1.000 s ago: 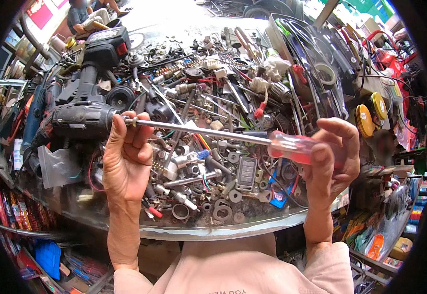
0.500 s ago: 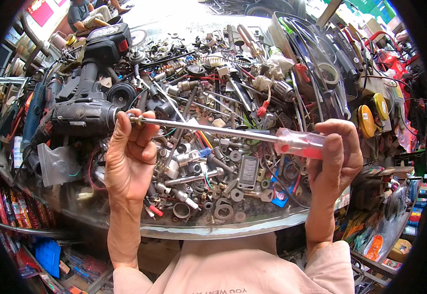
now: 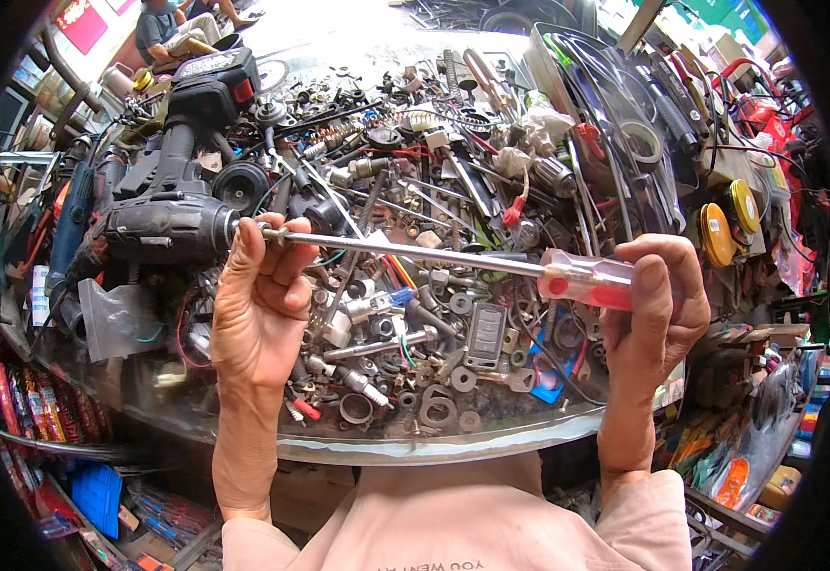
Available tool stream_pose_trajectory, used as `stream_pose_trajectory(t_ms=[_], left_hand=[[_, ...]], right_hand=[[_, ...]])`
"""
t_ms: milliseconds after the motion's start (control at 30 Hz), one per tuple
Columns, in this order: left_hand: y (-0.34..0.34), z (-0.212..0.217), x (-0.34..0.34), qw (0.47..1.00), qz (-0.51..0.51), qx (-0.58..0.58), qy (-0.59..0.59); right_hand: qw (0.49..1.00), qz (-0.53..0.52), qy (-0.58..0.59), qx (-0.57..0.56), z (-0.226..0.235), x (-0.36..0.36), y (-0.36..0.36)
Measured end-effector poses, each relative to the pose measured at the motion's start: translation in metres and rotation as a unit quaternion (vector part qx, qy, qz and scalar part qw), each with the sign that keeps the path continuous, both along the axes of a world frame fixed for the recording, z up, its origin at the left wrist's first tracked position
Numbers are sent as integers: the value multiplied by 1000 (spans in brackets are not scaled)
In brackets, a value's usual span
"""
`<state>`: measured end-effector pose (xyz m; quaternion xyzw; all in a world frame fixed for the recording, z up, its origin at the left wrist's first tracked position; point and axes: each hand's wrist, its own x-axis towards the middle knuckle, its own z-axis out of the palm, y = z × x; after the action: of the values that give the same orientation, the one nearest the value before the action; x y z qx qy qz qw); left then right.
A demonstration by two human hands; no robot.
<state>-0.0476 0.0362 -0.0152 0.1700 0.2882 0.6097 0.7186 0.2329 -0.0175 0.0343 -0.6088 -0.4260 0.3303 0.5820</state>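
Note:
A long screwdriver point(image 3: 424, 253) with a clear and red plastic handle spans the space between my hands, above a heap of metal parts. Its handle end is gripped by the fingers and thumb of my right hand point(image 3: 661, 309). At the other end, my left hand point(image 3: 261, 319) pinches a small brass-coloured metal piece point(image 3: 280, 233) against the screwdriver's tip. Fingers cover part of that piece, and its exact kind does not show. Just left of my left fingertips lies a black cordless drill point(image 3: 163, 224) with its battery pack uppermost.
Nuts, washers point(image 3: 437, 411), bolts and springs cover the glass-topped counter point(image 3: 434, 447). A black key fob point(image 3: 484, 333) lies among them. To the right stand a clear bin point(image 3: 615, 124) of tools and yellow round tins point(image 3: 716, 231). A person point(image 3: 163, 33) sits at the far left.
Both hands and the screwdriver have shifted very slightly to the right in the picture. The grip of each hand stays the same.

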Motion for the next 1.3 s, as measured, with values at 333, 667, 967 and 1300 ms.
stream_pose_trajectory(t_ms=[333,667,967,1300], left_hand=[[-1,3,-3,1000,13,6,-8],[-3,8,0,999,42,-11,17],[-4,6,0,1000,12,-4,-3],[-6,7,2,1000,0,5,-6]], right_hand=[[988,29,-62,138,-9,-7,1],[993,50,-49,98,0,-12,3],[987,62,-40,141,-3,-4,8],[998,10,-27,54,-10,6,1]])
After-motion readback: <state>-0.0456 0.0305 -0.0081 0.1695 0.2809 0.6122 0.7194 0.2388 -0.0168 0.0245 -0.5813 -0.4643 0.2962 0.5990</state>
